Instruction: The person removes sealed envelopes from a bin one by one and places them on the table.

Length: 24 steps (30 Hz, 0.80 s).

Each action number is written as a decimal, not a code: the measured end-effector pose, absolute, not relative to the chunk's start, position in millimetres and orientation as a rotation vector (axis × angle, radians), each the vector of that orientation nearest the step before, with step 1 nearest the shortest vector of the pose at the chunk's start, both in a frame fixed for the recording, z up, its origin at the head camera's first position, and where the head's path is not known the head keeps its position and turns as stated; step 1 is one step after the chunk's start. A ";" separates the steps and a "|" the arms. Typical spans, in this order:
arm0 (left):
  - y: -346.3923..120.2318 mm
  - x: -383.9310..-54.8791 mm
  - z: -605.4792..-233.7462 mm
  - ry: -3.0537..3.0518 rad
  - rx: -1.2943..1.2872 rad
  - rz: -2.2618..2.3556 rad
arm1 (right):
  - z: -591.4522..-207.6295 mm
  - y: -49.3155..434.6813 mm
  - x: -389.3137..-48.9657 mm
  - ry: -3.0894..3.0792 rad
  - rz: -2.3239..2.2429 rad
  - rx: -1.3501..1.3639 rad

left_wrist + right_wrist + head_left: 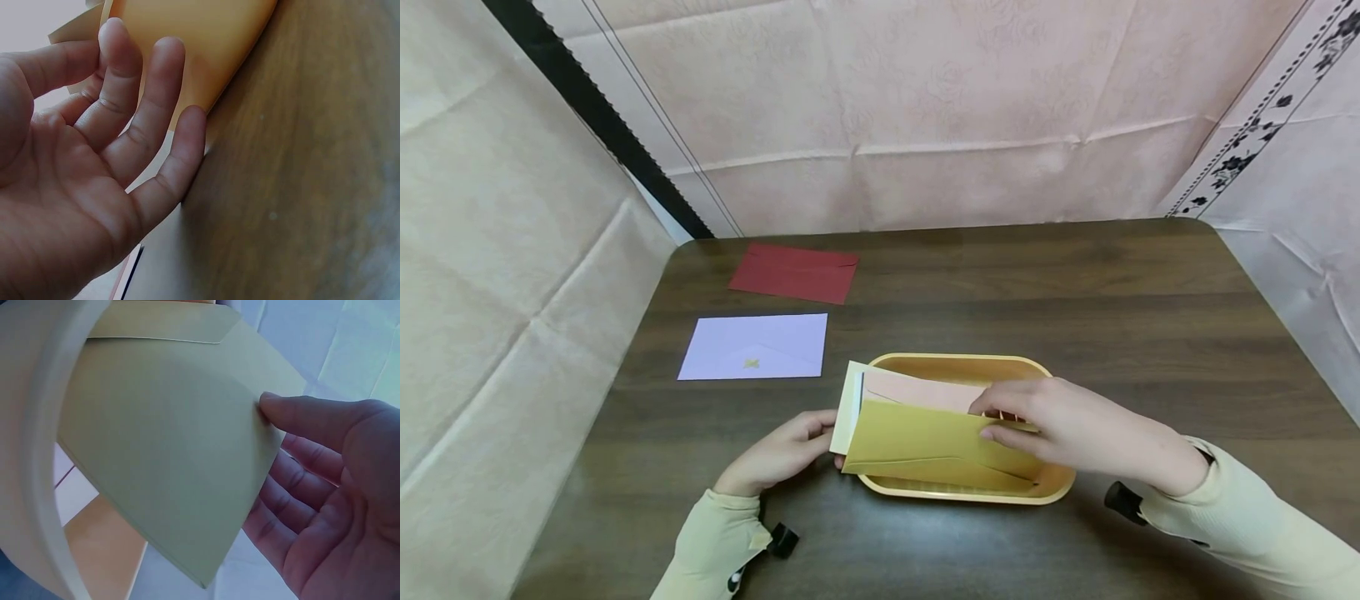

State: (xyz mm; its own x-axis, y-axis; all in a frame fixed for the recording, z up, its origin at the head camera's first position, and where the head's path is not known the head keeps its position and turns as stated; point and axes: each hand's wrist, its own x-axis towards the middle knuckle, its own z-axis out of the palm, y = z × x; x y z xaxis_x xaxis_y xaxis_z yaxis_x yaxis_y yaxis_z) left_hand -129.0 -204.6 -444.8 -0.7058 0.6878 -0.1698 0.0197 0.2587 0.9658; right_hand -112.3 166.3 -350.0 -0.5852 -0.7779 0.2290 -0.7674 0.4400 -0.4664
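Observation:
Over a yellow plastic basket [958, 498] lies a slanted fan of envelopes. The gold envelope [925, 442] is in front, a pink envelope [917, 390] behind it, and a pale yellow envelope [847, 408] at the back left. My right hand [1037, 421] pinches the gold envelope by its right end, thumb on the face and fingers behind, as the right wrist view shows. At the left end, my left hand [786, 450] holds the envelopes' edge between thumb and forefinger. Its other fingers [164, 81] are loosely bent beside the basket wall.
On the dark wooden table [1150, 333], a lavender envelope [760, 346] with a small gold mark lies at the left. Behind it is a red envelope [797, 273]. Pale cloth [925, 100] hangs along the table's far edge and sides.

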 end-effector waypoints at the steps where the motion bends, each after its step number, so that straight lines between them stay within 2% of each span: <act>1: -204.6 -128.9 -444.6 1.953 0.645 1.485 | -349.3 166.7 -111.6 2.651 -0.838 -1.416; 24: -204.8 -129.8 -445.6 1.949 0.642 1.484 | -325.7 161.4 -108.8 2.626 -0.712 -1.500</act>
State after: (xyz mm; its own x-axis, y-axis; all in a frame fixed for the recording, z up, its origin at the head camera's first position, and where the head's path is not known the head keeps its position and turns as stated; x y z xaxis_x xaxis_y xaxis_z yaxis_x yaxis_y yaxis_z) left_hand -129.8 -204.8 -445.6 -0.7029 0.6906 -0.1703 0.0197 0.2582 0.9659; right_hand -108.8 161.4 -325.7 -0.5332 -0.8239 0.1921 -0.8081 0.4288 -0.4040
